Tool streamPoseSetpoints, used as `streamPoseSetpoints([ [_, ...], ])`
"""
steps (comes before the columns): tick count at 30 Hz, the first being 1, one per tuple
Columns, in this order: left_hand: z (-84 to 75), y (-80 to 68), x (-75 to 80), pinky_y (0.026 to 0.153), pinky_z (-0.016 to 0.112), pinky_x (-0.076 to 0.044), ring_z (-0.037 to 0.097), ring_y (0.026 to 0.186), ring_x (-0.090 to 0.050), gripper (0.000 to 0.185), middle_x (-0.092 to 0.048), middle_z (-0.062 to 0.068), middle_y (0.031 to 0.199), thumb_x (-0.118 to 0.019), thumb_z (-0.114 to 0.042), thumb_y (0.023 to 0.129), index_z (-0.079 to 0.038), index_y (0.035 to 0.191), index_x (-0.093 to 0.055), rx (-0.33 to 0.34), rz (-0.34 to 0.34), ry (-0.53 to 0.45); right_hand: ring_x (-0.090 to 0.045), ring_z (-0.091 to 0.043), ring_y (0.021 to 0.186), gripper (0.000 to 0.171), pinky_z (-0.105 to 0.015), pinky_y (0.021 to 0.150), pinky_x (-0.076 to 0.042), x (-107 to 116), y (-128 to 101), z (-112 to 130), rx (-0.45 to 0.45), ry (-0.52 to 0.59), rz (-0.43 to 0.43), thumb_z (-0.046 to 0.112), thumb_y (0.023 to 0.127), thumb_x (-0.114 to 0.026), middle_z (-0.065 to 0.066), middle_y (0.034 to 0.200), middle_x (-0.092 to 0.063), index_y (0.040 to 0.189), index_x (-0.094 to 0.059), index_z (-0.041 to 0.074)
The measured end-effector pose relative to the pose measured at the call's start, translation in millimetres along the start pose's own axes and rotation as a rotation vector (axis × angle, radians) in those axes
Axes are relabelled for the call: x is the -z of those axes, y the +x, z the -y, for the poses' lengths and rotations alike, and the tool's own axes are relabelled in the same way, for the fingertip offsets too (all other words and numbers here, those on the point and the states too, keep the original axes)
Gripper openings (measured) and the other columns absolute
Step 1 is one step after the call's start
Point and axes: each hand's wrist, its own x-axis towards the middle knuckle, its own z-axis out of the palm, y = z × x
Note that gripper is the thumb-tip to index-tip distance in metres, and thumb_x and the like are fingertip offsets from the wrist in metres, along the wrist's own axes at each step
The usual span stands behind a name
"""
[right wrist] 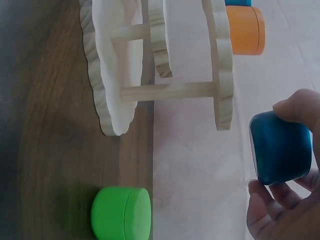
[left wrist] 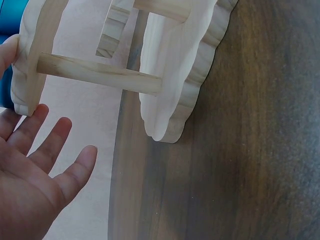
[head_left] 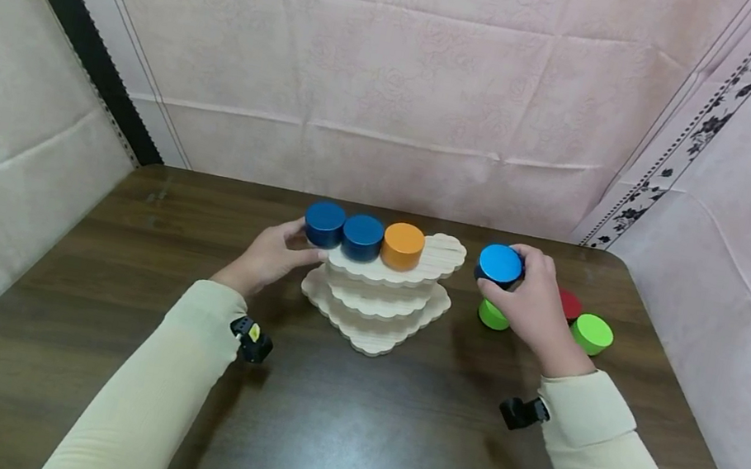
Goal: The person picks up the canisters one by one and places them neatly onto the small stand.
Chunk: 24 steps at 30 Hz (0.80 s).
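Observation:
A wooden three-tier stand point(head_left: 378, 302) point(left wrist: 170, 75) point(right wrist: 107, 75) rests mid-table. Its top tier carries two dark blue cylinders point(head_left: 325, 223) point(head_left: 362, 236) and an orange cylinder point(head_left: 403, 245) point(right wrist: 245, 30) in a row. My left hand point(head_left: 282, 252) point(left wrist: 35, 150) is at the stand's left end, fingers straight, thumb against the top tier's edge beside the leftmost blue cylinder. My right hand point(head_left: 531, 295) point(right wrist: 285, 210) grips a light-blue-topped cylinder point(head_left: 500, 265) point(right wrist: 280, 147) in the air, just right of the top tier's free end.
Under and beside my right hand lie a green cylinder point(head_left: 493, 316) point(right wrist: 121, 212), a second green cylinder point(head_left: 592, 333) and a red cylinder point(head_left: 570, 304). The dark wooden table point(head_left: 341, 430) is enclosed by pink cloth walls behind and at both sides.

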Motion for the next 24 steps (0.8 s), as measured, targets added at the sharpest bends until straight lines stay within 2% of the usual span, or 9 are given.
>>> streamPoseSetpoints([
  [13, 0.9, 0.4, -0.8, 0.108, 0.056, -0.034, 0.031, 0.136, -0.039, 0.079, -0.044, 0.010, 0.147, -0.069, -0.037, 0.090, -0.019, 0.154, -0.026, 0.010, 0.003, 0.000, -0.033, -0.038, 0.127, 0.068, -0.058, 0.103, -0.038, -17, 19, 16, -0.006, 0.036, 0.092, 0.021, 0.088, -0.069, -0.024, 0.140, -0.033, 0.142, -0.034, -0.003],
  [24, 1.7, 1.1, -0.4, 0.107, 0.055, -0.035, 0.029, 0.135, -0.042, 0.080, -0.045, 0.009, 0.147, -0.069, -0.038, 0.089, -0.022, 0.154, -0.026, 0.016, -0.003, -0.008, -0.033, -0.037, 0.129, 0.070, -0.056, 0.105, -0.037, -35, 31, 18, -0.004, 0.097, 0.091, 0.018, 0.089, -0.068, -0.022, 0.143, -0.031, 0.145, -0.031, -0.001],
])
